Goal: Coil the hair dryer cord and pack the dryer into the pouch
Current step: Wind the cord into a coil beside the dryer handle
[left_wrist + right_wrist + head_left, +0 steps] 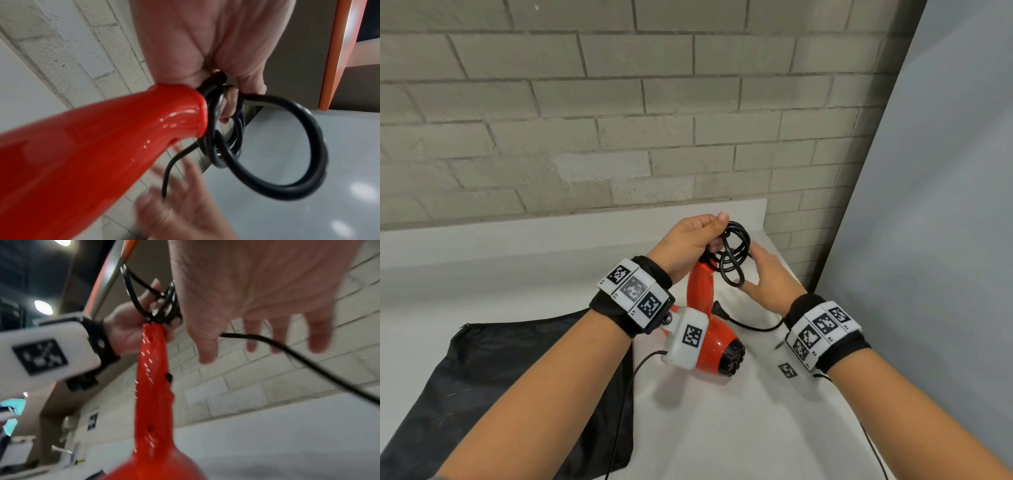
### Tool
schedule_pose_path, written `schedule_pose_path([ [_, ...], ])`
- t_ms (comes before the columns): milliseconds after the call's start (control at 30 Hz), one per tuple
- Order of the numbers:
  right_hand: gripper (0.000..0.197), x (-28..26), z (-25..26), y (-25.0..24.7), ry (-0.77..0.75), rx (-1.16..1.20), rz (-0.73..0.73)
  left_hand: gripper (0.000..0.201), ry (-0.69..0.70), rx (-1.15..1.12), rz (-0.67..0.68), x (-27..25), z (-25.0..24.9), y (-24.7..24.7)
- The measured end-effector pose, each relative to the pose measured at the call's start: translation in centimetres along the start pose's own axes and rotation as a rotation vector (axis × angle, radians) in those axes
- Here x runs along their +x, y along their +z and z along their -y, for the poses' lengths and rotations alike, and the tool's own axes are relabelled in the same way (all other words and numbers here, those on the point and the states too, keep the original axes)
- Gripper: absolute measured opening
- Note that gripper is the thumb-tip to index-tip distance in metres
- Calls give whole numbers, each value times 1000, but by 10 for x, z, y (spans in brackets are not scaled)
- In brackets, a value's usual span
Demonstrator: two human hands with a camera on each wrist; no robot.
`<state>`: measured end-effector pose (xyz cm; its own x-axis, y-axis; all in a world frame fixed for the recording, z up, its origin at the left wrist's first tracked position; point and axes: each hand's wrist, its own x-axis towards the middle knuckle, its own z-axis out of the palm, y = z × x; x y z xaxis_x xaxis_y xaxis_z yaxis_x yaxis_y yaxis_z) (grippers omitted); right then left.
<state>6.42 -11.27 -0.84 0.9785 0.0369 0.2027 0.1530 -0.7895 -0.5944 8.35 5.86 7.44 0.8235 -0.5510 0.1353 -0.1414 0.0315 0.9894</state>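
Note:
My left hand (710, 240) grips the butt end of the red hair dryer's (710, 337) handle together with several loops of the black cord (736, 257). The dryer hangs nozzle-down toward me, just above the white table (705, 428). My right hand (756, 274) is open beside the coil, fingers spread near its lower loop. The cord's loose tail runs past that hand to the plug (719, 307) lying on the table. The left wrist view shows the handle (102, 146) and a big loop (298, 146). In the right wrist view, straight fingers (320, 337) hang over the tail (308, 366). The black pouch (493, 377) lies flat at the left.
A grey brick wall (619, 120) rises right behind the table. A pale grey panel (928, 205) closes off the right side. A small square marker tag (787, 370) lies on the table near my right wrist. Thin camera cables trail from both wrists.

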Motion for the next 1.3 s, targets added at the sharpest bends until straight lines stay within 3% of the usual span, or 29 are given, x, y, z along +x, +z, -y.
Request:
schedule_pose_path([
  [67, 52, 4, 17, -2, -124, 53, -78, 33, 12, 7, 16, -1, -2, 3],
  [167, 20, 2, 37, -9, -83, -69, -142, 31, 10, -9, 6, -2, -5, 4],
  [333, 23, -2, 16, -5, 48, -65, -137, 37, -13, 17, -43, -1, -4, 2],
  [467, 24, -3, -11, 1, 322, -135, 32, 26, -16, 20, -17, -2, -3, 3],
  [533, 24, -5, -16, 2, 368, -192, 102, 16, -7, 7, 1, -2, -2, 3],
  [633, 27, -8, -6, 0, 247, -223, 88, 12, 18, -21, 11, -3, -1, 1],
  [700, 35, -12, 9, -6, 42, -38, 44, 12, 42, -33, 14, -2, -2, 0],
  [800, 23, -16, 34, -16, -113, 206, 20, 13, 64, -43, 42, -2, -3, -1],
  [1000, 22, -10, 41, -30, -61, 307, -112, 16, 107, -6, 76, -6, 1, 0],
  [1300, 21, -8, 83, -70, -134, 20, -369, 15, 105, 63, 183, -3, -1, -7],
])
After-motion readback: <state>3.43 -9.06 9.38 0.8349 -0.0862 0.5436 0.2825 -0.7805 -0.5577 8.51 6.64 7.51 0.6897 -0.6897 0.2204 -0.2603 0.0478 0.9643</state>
